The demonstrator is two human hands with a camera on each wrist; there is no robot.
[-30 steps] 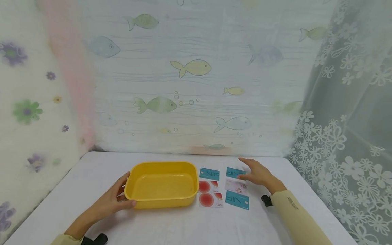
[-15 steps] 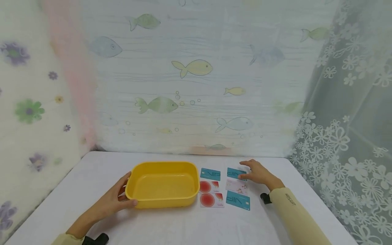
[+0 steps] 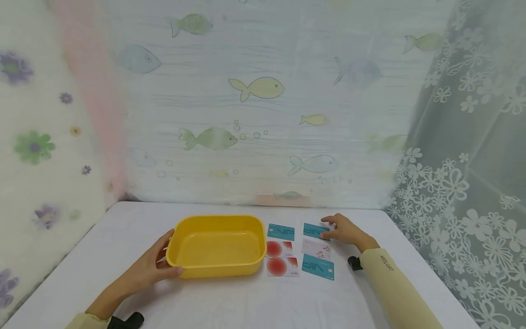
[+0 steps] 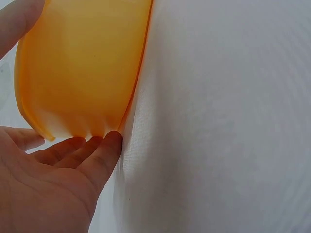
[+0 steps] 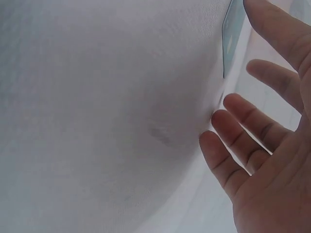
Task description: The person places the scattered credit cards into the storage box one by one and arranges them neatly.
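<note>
In the head view a yellow plastic basin [image 3: 218, 272] stands on the white-covered table. My left hand [image 3: 152, 269] holds its left end, thumb against the front wall and fingertips on the end wall; the left wrist view shows those fingertips [image 4: 112, 141] pressed to the plastic. To the basin's right lie two columns of cards. The left column has a teal VIP card [image 3: 281, 232] above two watermelon cards [image 3: 281, 249]. My right hand [image 3: 347, 230] is over the far teal card [image 3: 314, 230] of the right column, its thumb at the card's right edge, fingers spread apart.
Below that far teal card lie a pale pink card [image 3: 316, 248] and another teal VIP card [image 3: 318, 267]. A fish-patterned curtain [image 3: 263, 137] hangs behind the table [image 3: 230, 306]. Flowered cloth [image 3: 41, 183] hangs at the left, lace [image 3: 456, 228] at the right.
My right hand's thumb and forefinger have come closer together over the far teal card, and the hand has dipped slightly. The left hand and the basin stay put.
</note>
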